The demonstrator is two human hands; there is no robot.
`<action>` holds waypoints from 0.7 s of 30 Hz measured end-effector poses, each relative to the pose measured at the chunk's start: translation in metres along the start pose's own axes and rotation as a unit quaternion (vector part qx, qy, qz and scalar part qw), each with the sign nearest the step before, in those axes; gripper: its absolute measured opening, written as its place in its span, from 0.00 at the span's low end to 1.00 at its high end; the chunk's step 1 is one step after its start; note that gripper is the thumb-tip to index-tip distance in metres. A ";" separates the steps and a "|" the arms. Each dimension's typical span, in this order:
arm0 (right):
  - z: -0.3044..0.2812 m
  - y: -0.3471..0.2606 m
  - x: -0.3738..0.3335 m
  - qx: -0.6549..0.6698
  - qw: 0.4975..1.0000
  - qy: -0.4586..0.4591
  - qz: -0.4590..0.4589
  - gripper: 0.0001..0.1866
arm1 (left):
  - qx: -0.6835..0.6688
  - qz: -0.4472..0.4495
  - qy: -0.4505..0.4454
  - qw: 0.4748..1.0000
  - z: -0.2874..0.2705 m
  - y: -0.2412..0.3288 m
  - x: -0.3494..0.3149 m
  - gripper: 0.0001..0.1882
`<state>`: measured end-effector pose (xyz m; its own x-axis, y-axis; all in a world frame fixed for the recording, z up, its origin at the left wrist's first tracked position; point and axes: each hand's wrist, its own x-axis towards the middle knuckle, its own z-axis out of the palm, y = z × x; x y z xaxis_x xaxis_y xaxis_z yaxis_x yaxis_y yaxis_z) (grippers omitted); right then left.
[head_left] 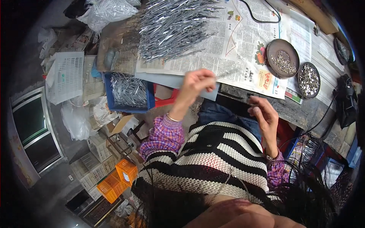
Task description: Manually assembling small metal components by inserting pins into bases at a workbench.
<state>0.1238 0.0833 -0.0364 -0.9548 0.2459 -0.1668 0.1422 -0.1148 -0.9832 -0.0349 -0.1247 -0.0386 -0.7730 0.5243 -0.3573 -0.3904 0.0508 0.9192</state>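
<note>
My left hand [198,81] is above the front edge of the newspaper [232,41], its fingers curled together and slightly blurred. Whatever they may hold is too small or smeared to make out; a faint grey streak shows just right of them. My right hand [266,114] is lower and to the right, near the worn table edge, with fingers half bent and the thumb apart; nothing shows between them. A large heap of thin silvery metal strips [171,30] lies on the newspaper. To the right stand a round brown dish [273,51] and a smaller dark dish [300,85], both with small shiny metal pieces.
A blue bin [152,95] of similar strips is left of the table edge, beside something red. A black cable [253,17] curves over the newspaper. A black pouch-like object [345,102] hangs at the right. White baskets [69,76] and orange crates [112,186] stand leftward.
</note>
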 end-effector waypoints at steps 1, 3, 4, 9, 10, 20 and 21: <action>0.003 -0.004 0.002 0.086 0.995 0.007 0.041 0.12 | -0.001 -0.033 -0.028 0.999 0.014 0.002 -0.003 0.06; 0.007 -0.005 0.005 0.113 0.992 0.008 0.050 0.11 | -0.008 -0.045 -0.079 0.996 0.035 -0.005 -0.008 0.05; 0.006 -0.001 0.006 0.152 0.987 0.008 0.054 0.11 | 0.002 -0.033 -0.102 0.994 0.043 -0.009 -0.008 0.05; 0.002 0.009 0.006 0.220 0.973 0.054 0.052 0.10 | 0.022 0.025 -0.115 0.993 0.069 -0.020 -0.004 0.03; 0.002 0.008 0.006 0.220 0.973 0.053 0.053 0.10 | 0.022 0.025 -0.113 0.993 0.070 -0.021 -0.005 0.03; -0.014 0.001 0.005 0.307 0.930 0.114 0.167 0.11 | 0.071 0.021 -0.174 0.982 0.077 -0.011 -0.002 0.05; -0.018 0.005 0.007 0.326 0.928 0.082 0.160 0.12 | 0.098 0.077 -0.185 0.975 0.074 -0.006 -0.001 0.06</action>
<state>0.1226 0.1016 -0.0437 -0.8309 0.2348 -0.5044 0.1735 -0.7521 -0.6359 0.0048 -0.0630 -0.0312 -0.5673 0.8073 -0.1623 -0.1527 0.0905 0.9841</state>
